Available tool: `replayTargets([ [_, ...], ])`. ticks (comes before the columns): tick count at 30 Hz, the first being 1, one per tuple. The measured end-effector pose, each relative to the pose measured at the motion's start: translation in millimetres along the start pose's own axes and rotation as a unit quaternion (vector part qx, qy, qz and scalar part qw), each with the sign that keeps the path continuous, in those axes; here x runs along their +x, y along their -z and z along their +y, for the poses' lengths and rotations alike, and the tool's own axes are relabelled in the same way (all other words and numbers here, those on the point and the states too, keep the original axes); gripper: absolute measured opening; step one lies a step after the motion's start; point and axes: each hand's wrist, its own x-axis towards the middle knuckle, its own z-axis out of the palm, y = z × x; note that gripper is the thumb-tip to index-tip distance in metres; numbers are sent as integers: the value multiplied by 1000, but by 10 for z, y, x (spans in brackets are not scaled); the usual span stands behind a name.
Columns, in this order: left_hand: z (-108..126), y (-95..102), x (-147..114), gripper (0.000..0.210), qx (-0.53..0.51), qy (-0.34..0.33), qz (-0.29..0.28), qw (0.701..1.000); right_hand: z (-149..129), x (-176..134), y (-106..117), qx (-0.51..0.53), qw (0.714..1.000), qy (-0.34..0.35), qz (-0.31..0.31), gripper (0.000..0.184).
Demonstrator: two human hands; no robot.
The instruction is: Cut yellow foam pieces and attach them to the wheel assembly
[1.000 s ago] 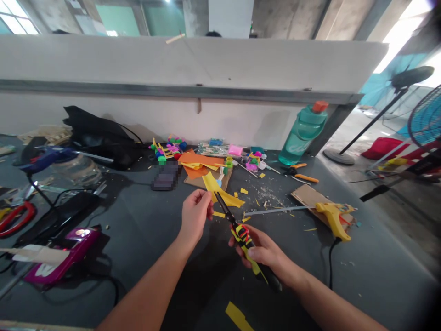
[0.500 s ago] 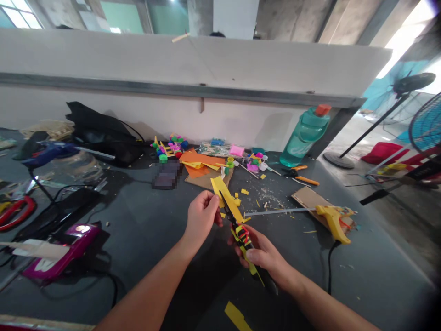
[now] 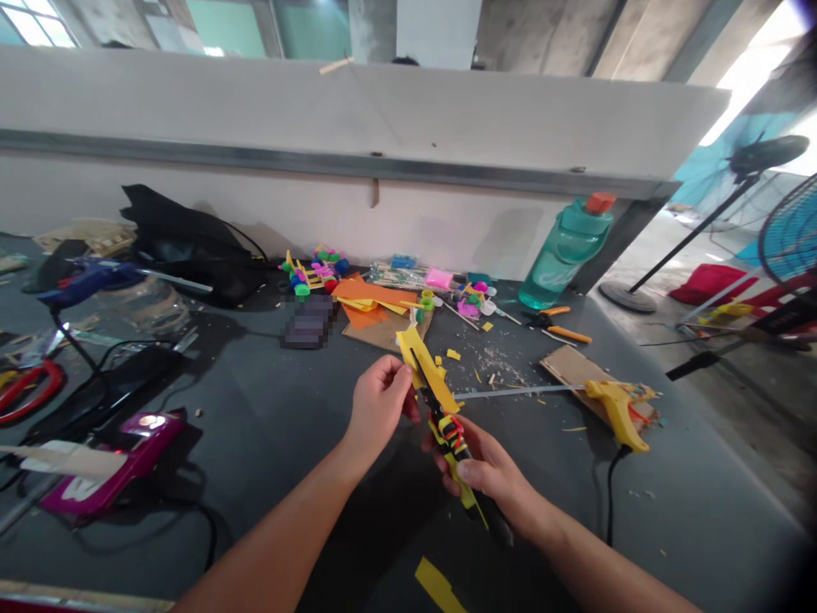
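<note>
My right hand [image 3: 488,468] is wrapped round the black and yellow handles of a pair of scissors [image 3: 472,489] with a red part near the pivot. Their dark blades point up and left, lying against a strip of yellow paper [image 3: 445,385]. At the paper's left edge, my left hand [image 3: 383,398] pinches it between thumb and fingers, close to the blades. Small yellow scraps [image 3: 453,354] lie on the table just beyond. Another yellow paper piece [image 3: 439,586] is on the table nearer to me.
A yellow glue gun [image 3: 619,413] lies on cardboard at the right, near orange-handled pliers [image 3: 568,332] and a green bottle [image 3: 565,255]. Orange paper [image 3: 376,296] and pom-pom figures [image 3: 319,271] stand at the back. A purple device [image 3: 115,468] with cables sits left.
My left hand and the yellow paper have shifted slightly to the right. The blades have moved a little with the paper; my right hand keeps its grip on the scissors.
</note>
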Motion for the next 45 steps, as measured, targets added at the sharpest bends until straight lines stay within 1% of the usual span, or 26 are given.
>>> replayTargets([
  [12,-30,-3,9,23,-51,8,-6,999,-22,-8,-6,6,1000,-6,3,52],
  [18,-17,-2,6,23,-53,8,-5,999,-21,-11,-12,7,1000,-4,11,54],
  [23,-17,-6,8,23,-62,9,-8,998,-47,-14,-31,-2,1000,3,-1,53],
  [33,-5,-11,14,22,-86,31,-8,996,-40,-22,-38,-9,1000,-3,8,58],
  [38,-13,3,32,23,-87,34,-11,996,-53,-31,-57,-14,1000,-5,13,58],
  [42,-17,58,68,27,-49,2,9,999,-31,-37,-51,-20,1000,-4,13,58],
  [45,-5,102,84,29,12,-38,22,999,-15,-45,-55,-22,1000,-5,8,57],
])
